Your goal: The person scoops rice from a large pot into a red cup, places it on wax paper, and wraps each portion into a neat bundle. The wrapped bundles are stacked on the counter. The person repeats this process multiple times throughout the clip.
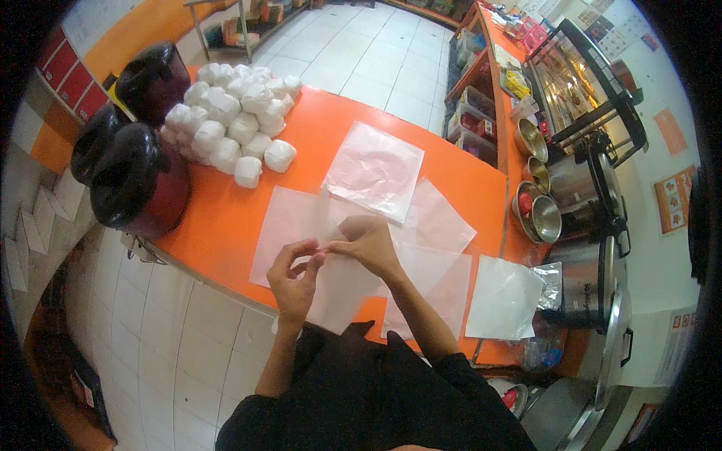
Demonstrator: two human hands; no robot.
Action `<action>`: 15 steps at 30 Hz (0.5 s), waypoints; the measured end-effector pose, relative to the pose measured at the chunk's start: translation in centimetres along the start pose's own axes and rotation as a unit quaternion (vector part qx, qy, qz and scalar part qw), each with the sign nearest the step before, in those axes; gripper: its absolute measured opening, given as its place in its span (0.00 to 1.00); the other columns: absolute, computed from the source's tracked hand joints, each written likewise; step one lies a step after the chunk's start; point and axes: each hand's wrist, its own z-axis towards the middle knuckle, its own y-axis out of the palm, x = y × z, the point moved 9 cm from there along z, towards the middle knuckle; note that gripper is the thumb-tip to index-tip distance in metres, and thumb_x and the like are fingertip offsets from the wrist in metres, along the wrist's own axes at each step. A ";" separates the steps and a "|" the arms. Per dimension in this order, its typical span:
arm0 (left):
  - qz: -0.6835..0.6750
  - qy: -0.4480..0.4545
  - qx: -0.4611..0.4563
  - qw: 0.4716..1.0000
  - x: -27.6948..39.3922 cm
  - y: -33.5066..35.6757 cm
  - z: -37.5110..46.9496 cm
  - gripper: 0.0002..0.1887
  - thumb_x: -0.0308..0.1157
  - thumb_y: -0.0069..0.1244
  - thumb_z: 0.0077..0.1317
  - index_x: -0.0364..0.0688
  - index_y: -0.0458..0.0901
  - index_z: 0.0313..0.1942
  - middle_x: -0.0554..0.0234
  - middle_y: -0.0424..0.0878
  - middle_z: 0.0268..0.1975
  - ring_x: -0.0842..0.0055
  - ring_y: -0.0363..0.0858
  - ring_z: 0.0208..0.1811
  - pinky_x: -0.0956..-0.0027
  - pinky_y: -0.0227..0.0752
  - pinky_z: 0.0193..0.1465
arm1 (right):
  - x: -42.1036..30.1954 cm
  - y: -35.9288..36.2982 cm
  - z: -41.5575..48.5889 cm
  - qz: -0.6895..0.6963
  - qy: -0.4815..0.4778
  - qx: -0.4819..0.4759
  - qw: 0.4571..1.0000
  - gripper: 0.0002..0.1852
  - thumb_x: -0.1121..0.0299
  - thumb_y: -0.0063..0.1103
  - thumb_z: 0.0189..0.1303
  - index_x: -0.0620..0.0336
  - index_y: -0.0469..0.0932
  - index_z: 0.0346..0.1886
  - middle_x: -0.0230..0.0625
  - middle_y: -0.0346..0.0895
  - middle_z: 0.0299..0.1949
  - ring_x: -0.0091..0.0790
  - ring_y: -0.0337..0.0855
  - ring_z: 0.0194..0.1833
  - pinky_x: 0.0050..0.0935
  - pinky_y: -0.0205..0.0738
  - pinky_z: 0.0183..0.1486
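My left hand (293, 279) and my right hand (369, 242) meet over the near part of the orange table. Their fingertips pinch a thin translucent wrapping sheet (344, 293), which is blurred and partly hidden by the hands. Beneath them, pale square sheets (276, 242) lie overlapping on the tabletop. Just beyond my right hand is a stack of white wrapping sheets (375, 169) with a wrinkled top. Another white sheet (502, 296) lies at the right, beside a piece of silver foil (550, 284).
White paper-wrapped bundles (242, 129) are heaped at the far left of the orange table (321, 110). Dark lidded pots (141, 186) stand at its left edge. Along the right counter are metal bowls (546, 219), large steel pots (581, 282) and a lit glass display case (581, 79).
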 end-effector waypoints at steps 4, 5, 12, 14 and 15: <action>0.026 0.009 -0.031 0.999 1.2 1.1 -1.4 0.13 0.22 0.59 0.55 0.34 0.79 0.42 0.58 0.80 0.41 0.76 0.79 0.44 0.71 0.78 0.44 | 0.1 -0.8 -2.2 0.078 0.010 -0.003 0.997 0.11 0.69 0.69 0.49 0.68 0.82 0.32 0.32 0.80 0.23 0.21 0.77 0.28 0.22 0.72 0.32; 0.037 0.016 -0.037 0.999 1.4 1.3 -1.7 0.13 0.21 0.59 0.55 0.34 0.79 0.42 0.58 0.80 0.41 0.76 0.79 0.44 0.71 0.77 0.45 | 0.1 -0.9 -2.8 0.126 0.020 -0.014 0.992 0.10 0.69 0.67 0.51 0.68 0.82 0.32 0.33 0.81 0.23 0.21 0.78 0.29 0.23 0.73 0.34; 0.044 0.031 -0.048 0.997 1.4 2.2 -3.0 0.12 0.24 0.60 0.55 0.34 0.80 0.40 0.58 0.82 0.38 0.76 0.81 0.40 0.73 0.79 0.40 | 1.1 -3.9 -6.0 0.103 0.030 -0.003 0.994 0.06 0.76 0.67 0.50 0.68 0.83 0.32 0.37 0.82 0.27 0.22 0.80 0.28 0.21 0.75 0.34; 0.048 0.020 -0.069 0.996 1.7 2.9 -3.5 0.12 0.24 0.60 0.55 0.34 0.80 0.40 0.58 0.82 0.37 0.77 0.81 0.39 0.73 0.79 0.39 | 0.8 -4.5 -6.8 0.106 0.041 0.014 0.993 0.06 0.77 0.68 0.49 0.68 0.83 0.31 0.40 0.83 0.28 0.23 0.81 0.27 0.21 0.76 0.33; 0.051 0.014 -0.079 0.995 1.9 3.2 -3.8 0.12 0.25 0.60 0.55 0.34 0.80 0.40 0.59 0.82 0.37 0.77 0.82 0.39 0.74 0.79 0.39 | 0.8 -4.7 -7.2 0.131 0.045 0.027 0.990 0.06 0.77 0.69 0.47 0.69 0.83 0.29 0.40 0.83 0.27 0.23 0.80 0.26 0.20 0.75 0.31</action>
